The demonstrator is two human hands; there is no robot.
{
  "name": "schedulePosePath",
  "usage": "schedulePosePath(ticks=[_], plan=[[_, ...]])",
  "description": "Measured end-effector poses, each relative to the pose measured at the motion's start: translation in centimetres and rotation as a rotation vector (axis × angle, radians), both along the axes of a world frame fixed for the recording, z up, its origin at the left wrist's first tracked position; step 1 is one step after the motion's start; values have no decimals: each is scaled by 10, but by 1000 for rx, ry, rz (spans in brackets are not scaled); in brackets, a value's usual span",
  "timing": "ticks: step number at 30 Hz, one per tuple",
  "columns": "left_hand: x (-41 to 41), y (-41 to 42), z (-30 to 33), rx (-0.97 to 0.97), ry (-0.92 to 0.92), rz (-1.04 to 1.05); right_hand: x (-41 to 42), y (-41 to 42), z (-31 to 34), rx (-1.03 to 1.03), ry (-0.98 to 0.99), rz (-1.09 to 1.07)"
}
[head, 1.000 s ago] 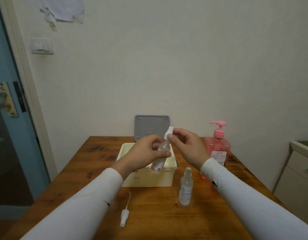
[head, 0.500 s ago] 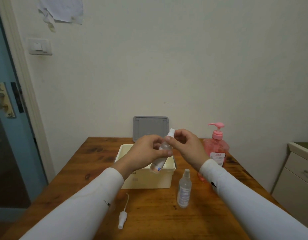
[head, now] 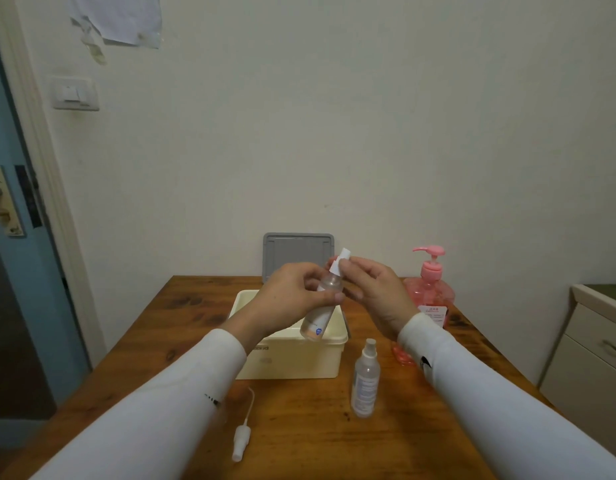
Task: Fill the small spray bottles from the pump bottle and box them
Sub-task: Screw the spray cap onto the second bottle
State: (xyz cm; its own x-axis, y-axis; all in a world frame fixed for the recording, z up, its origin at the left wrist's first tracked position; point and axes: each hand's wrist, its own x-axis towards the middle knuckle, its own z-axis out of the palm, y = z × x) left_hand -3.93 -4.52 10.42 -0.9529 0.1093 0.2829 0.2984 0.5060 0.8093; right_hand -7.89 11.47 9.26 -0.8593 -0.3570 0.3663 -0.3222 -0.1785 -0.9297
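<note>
Left hand (head: 292,299) grips a clear, tilted plastic spray bottle (head: 319,315); right hand (head: 375,292) pinches its white cap (head: 338,260) (raised slightly since), above the cream box (head: 292,362).

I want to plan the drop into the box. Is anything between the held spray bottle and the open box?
Nothing visible is. The left hand holds the spray bottle tilted right above the box, whose grey lid stands behind it. The right hand pinches the bottle's white cap. The second bottle stands beside the box, off the path.

right hand (head: 372,292) fingers shifted on spray head (head: 339,261), seemingly twisting it
</note>
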Motion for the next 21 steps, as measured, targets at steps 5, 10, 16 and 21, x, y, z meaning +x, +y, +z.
schedulePosePath(ticks=[5,10,16,21], plan=[[-2,1,-2,-34,11,24,-4,-1,-6,92,96,-137],[-1,7,-2,-24,26,-24,-5,-8,-5,40,4,-94],[-5,5,-3,6,21,-20,-6,-13,-4,-76,-157,33],[-10,-5,-3,67,-15,34,-12,-2,-9,-11,-135,53]])
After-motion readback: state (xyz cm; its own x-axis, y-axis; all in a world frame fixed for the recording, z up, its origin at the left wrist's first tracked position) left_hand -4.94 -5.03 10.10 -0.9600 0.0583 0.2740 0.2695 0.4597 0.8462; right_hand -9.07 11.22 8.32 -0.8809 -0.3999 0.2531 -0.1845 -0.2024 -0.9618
